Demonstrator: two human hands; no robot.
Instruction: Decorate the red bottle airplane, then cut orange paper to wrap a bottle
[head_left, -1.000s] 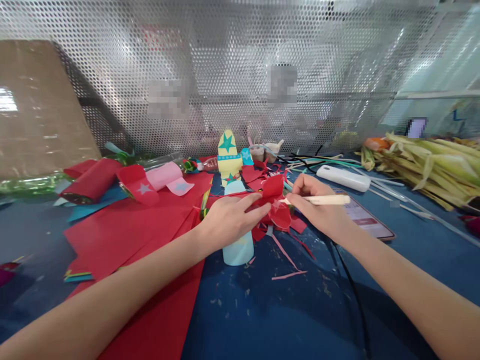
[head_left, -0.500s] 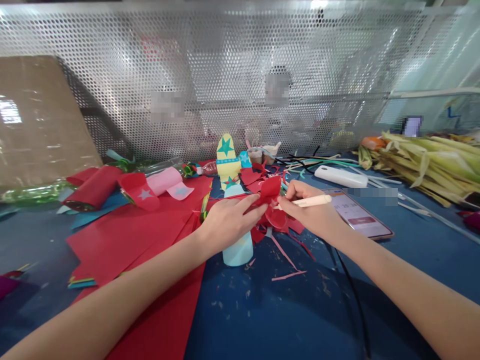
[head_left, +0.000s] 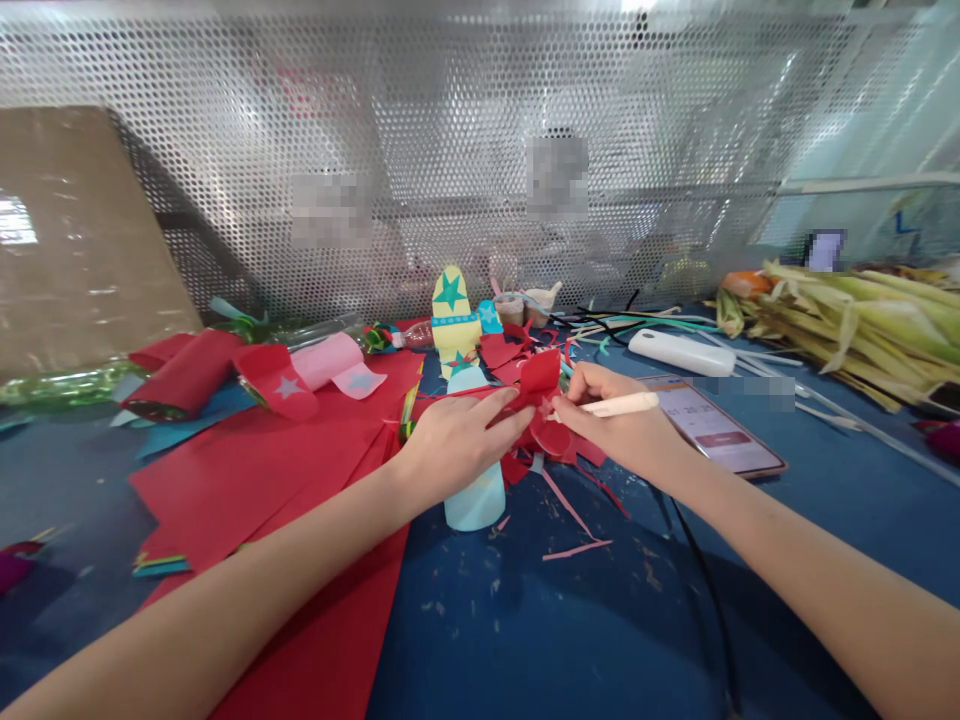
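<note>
My left hand (head_left: pixel 454 437) grips a curled red paper piece (head_left: pixel 540 372) between its fingers, above the middle of the blue table. A small pinkish star (head_left: pixel 547 406) shows on that paper. In my right hand (head_left: pixel 626 412) is a white pen (head_left: pixel 624 404), pinched close to its tip, which meets the paper beside the star. Beneath my left hand lies a light blue paper shape (head_left: pixel 477 502) with a rounded end, partly covered. Red paper scraps (head_left: pixel 517 468) lie loosely around and under the held piece.
Large red sheets (head_left: pixel 300 480) spread on the left, below red and pink paper rolls (head_left: pixel 326 362). A phone (head_left: pixel 724 435) and a white oblong device (head_left: pixel 679 352) lie right, near corn husks (head_left: pixel 847 320). A perforated metal panel (head_left: pixel 465 120) stands behind, with cardboard (head_left: pixel 75 230) at left.
The pen in my right hand has shifted very slightly left, its tip still at the star. My left hand keeps its hold on the red paper piece, nearly unmoved.
</note>
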